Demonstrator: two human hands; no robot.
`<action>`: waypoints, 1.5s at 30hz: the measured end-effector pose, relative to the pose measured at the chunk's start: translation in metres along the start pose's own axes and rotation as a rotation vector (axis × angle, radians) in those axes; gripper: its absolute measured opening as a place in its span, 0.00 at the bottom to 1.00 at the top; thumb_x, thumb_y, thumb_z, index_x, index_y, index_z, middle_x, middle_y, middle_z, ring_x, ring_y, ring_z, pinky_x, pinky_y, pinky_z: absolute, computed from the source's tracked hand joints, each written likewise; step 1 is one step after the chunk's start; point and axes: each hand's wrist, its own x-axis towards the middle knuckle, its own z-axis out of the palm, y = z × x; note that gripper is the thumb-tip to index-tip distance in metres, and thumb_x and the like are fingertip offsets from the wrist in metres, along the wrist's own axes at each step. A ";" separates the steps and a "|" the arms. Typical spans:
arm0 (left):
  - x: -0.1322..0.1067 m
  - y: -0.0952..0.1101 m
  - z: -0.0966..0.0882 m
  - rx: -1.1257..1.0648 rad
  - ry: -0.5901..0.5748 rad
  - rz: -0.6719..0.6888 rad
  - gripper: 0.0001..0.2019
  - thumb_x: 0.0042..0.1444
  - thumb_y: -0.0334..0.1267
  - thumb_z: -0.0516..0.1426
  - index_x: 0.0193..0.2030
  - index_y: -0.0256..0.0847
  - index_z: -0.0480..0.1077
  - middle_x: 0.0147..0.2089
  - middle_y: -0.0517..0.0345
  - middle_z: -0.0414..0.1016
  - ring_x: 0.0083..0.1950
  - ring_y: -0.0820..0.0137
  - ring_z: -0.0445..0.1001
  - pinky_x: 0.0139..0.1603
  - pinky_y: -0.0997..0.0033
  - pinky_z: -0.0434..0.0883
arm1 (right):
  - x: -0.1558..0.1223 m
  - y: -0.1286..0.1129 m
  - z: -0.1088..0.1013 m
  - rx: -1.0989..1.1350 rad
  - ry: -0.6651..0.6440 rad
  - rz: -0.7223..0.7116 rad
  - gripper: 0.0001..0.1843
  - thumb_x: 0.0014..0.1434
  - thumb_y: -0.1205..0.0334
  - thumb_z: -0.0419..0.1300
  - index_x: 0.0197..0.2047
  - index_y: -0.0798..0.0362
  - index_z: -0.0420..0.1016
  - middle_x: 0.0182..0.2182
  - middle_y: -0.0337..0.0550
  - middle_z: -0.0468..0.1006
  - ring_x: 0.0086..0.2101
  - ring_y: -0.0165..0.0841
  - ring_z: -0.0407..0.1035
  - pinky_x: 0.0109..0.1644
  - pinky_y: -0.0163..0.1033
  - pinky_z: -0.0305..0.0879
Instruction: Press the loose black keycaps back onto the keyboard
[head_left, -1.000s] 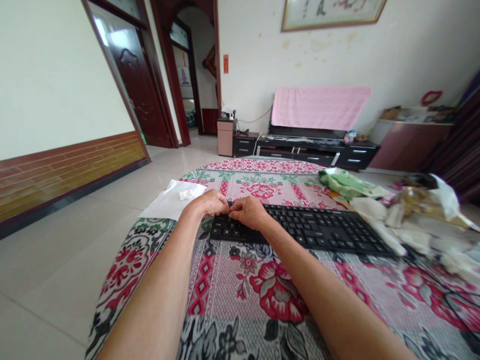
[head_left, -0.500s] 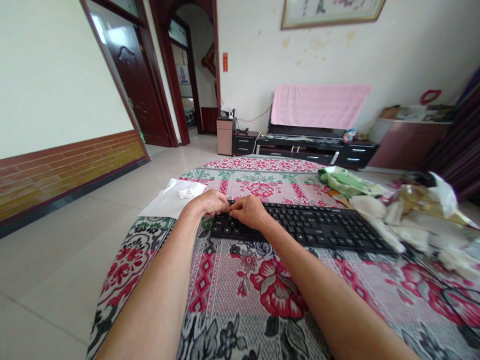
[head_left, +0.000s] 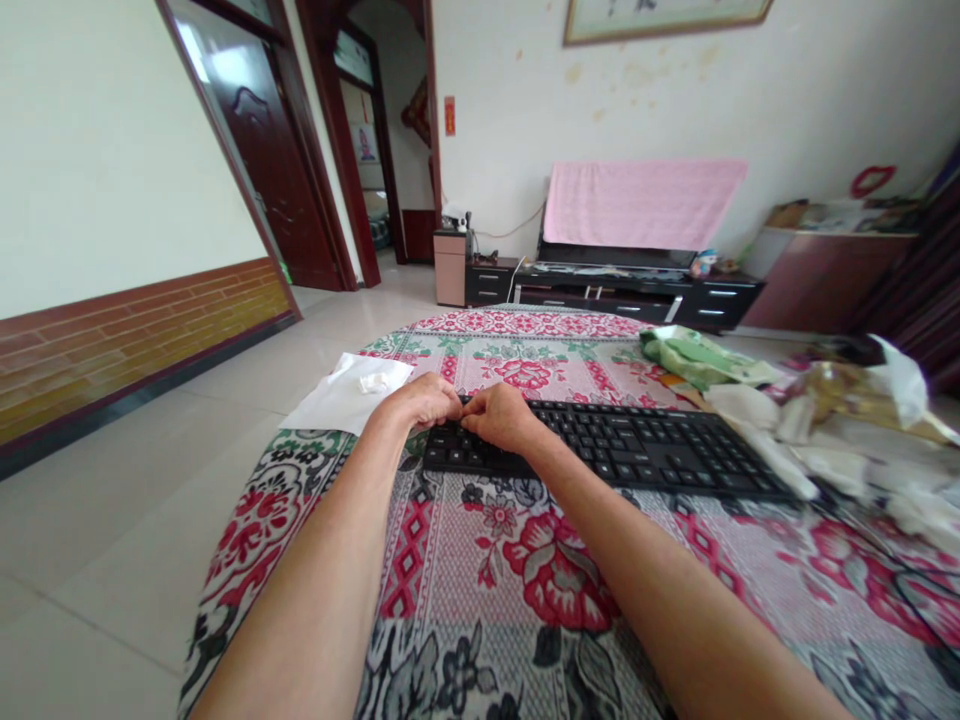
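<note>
Keyboard (head_left: pixel 652 455), left end beneath left hand (head_left: pixel 420 402) and right hand (head_left: pixel 501 417); both curled, grasp unclear; table (head_left: pixel 255 510) edge near left; clutter (head_left: pixel 825 420) right.

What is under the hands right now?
The left end of the black keyboard, on the flowered cloth. The left hand and right hand cover the keys beneath them.

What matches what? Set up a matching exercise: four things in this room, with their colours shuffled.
Things:
1. keyboard
2. towel draped by the far wall
3. paper sheet at the table's left edge
4. crumpled bundle beyond the keyboard

Colours:
A. pink
B. green
C. black
D. white

Pairs: 1-C, 2-A, 3-D, 4-B
</note>
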 end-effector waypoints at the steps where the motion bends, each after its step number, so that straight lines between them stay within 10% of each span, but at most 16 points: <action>1: 0.000 -0.001 0.000 -0.015 0.000 0.001 0.05 0.43 0.34 0.57 0.29 0.37 0.72 0.17 0.65 0.61 0.16 0.79 0.56 0.18 0.74 0.54 | 0.000 0.001 0.001 0.007 0.007 -0.004 0.09 0.48 0.67 0.60 0.31 0.54 0.82 0.23 0.39 0.78 0.24 0.29 0.68 0.28 0.32 0.59; 45: -0.006 -0.003 -0.006 -0.041 -0.005 0.060 0.07 0.44 0.38 0.55 0.28 0.38 0.70 0.20 0.64 0.65 0.18 0.77 0.60 0.19 0.75 0.56 | -0.002 0.011 -0.001 0.141 0.053 -0.107 0.10 0.48 0.66 0.58 0.32 0.55 0.81 0.21 0.38 0.76 0.22 0.26 0.64 0.27 0.31 0.57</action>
